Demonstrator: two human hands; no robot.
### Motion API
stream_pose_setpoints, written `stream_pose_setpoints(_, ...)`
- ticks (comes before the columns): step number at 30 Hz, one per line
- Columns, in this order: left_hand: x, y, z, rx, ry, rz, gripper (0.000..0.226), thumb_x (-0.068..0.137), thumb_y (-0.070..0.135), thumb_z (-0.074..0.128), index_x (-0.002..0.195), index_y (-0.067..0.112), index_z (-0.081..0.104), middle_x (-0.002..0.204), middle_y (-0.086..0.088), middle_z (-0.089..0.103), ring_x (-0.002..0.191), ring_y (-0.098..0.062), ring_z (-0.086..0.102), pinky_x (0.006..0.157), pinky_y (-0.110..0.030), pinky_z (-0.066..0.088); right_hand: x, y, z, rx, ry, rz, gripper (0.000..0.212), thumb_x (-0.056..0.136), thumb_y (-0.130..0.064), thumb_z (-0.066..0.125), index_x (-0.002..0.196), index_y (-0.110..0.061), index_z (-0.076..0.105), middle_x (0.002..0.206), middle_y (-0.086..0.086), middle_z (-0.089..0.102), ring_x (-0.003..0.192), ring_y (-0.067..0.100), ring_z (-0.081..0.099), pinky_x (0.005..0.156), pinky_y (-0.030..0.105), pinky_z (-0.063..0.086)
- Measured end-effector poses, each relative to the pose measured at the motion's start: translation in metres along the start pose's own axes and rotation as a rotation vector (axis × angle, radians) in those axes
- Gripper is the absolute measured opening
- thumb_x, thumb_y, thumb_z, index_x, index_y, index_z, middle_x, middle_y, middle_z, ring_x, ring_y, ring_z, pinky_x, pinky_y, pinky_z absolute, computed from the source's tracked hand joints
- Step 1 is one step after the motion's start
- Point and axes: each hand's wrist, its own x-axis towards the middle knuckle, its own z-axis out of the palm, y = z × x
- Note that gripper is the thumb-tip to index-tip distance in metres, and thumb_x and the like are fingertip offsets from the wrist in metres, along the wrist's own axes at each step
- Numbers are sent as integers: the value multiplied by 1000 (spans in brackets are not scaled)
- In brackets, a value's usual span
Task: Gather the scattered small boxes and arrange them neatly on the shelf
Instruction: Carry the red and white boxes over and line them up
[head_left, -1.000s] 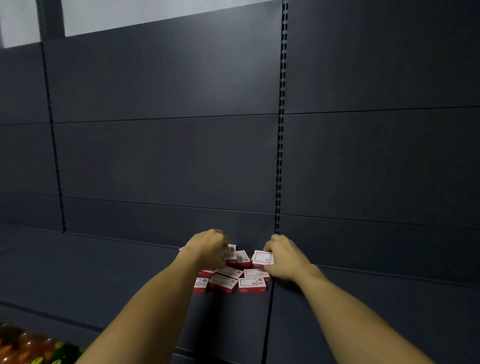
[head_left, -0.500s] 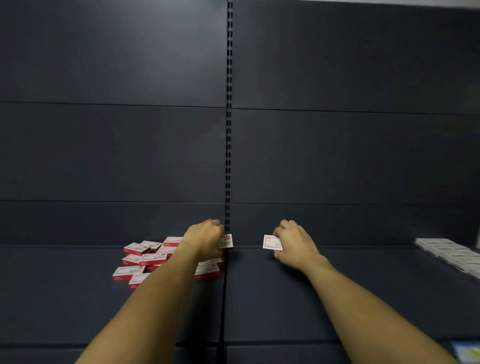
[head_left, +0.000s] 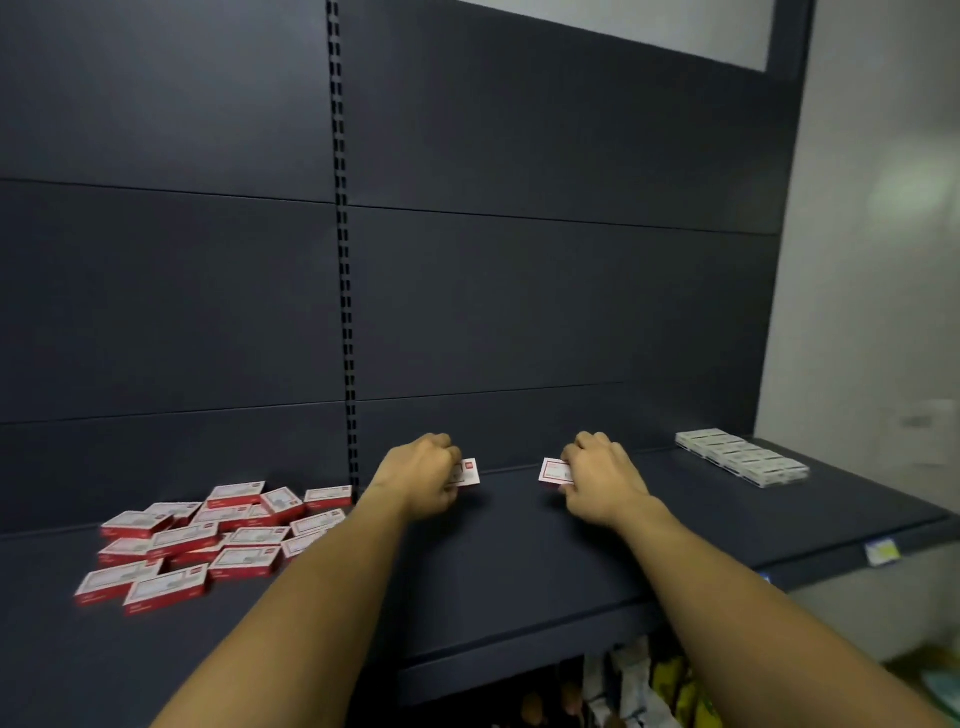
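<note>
Several small red-and-white boxes (head_left: 208, 540) lie scattered in a loose pile on the left part of the dark shelf (head_left: 519, 571). My left hand (head_left: 423, 480) is closed around one such box (head_left: 469, 472), whose end sticks out to the right of my fingers. My right hand (head_left: 602, 478) grips another red-and-white box (head_left: 553, 472), which shows to the left of my fingers. Both hands hover just above the shelf's middle, right of the slotted upright (head_left: 345, 312), about a hand's width apart.
A neat block of white boxes (head_left: 743, 457) lies at the shelf's far right end. A price tag (head_left: 881, 552) hangs on the front edge. Packaged goods (head_left: 639, 686) fill the level below. The dark back panel rises behind; a pale wall stands to the right.
Both hands lifted one box each out of the pile and carried them right, past the upright. The view has swung right, so the pile now sits at the left.
</note>
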Motion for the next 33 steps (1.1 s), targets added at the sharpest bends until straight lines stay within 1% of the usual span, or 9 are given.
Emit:
stream_pose_setpoints(4,19,27,5,-26,2,78,37,93,34,57,127,20,59,120,2,55,113,-19,54,80,-33,49,-17,32,-11,-35,-21,96,36,90,-37,61,120,-16,58,119,3,50,114,23,45,100,35,37)
stream_pose_setpoints(9,42,63,5,-34,22,154,33,92,34,57,122,20,61,117,3,54,113,-19,53,77,-33,46,-40,71,-21,-71,-33,202,37,89,-37,62,119,-15,59,120,5,51,116,25,46,102,36,36)
stream_pose_setpoints(13,59,97,2,-40,31,207,34,92,32,57,123,19,61,119,2,54,113,-19,53,77,-33,45,-58,102,-31,-99,-37,289,36,86,-31,61,117,-13,59,124,7,52,119,28,46,103,37,36)
stream_pose_setpoints(16,68,122,-1,-40,41,233,32,91,31,57,120,19,61,117,3,54,112,-18,53,76,-33,46,-70,125,-38,-101,-52,334,40,84,-30,60,120,-13,59,126,8,51,121,29,45,104,39,37)
stream_pose_setpoints(19,76,149,-5,-46,44,242,31,90,30,56,118,18,62,115,3,54,110,-18,53,73,-31,44,-82,149,-45,-112,-41,348,45,84,-30,60,125,-14,58,128,8,51,122,29,44,104,38,37)
stream_pose_setpoints(23,85,189,-13,-47,43,248,31,89,30,56,117,18,62,115,2,55,110,-19,53,72,-33,46,-97,181,-57,-131,-31,356,48,85,-32,60,130,-15,57,130,7,51,121,28,44,102,38,38)
stream_pose_setpoints(26,91,219,-17,-41,43,263,31,90,29,54,118,18,62,115,2,54,109,-19,54,71,-31,45,-109,206,-64,-127,-32,354,50,85,-32,60,132,-14,55,129,8,51,120,27,45,101,38,40)
stream_pose_setpoints(30,96,253,-19,-41,42,257,33,90,28,54,120,18,60,118,1,54,110,-20,53,78,-35,49,-123,236,-69,-122,-34,345,49,85,-30,60,132,-14,55,128,7,51,118,26,45,100,37,39)
stream_pose_setpoints(33,100,272,-20,-38,35,230,33,89,28,56,121,18,60,118,1,54,111,-20,53,81,-36,50,-130,254,-71,-111,-33,321,49,86,-29,61,132,-14,56,127,8,51,117,26,46,100,37,39)
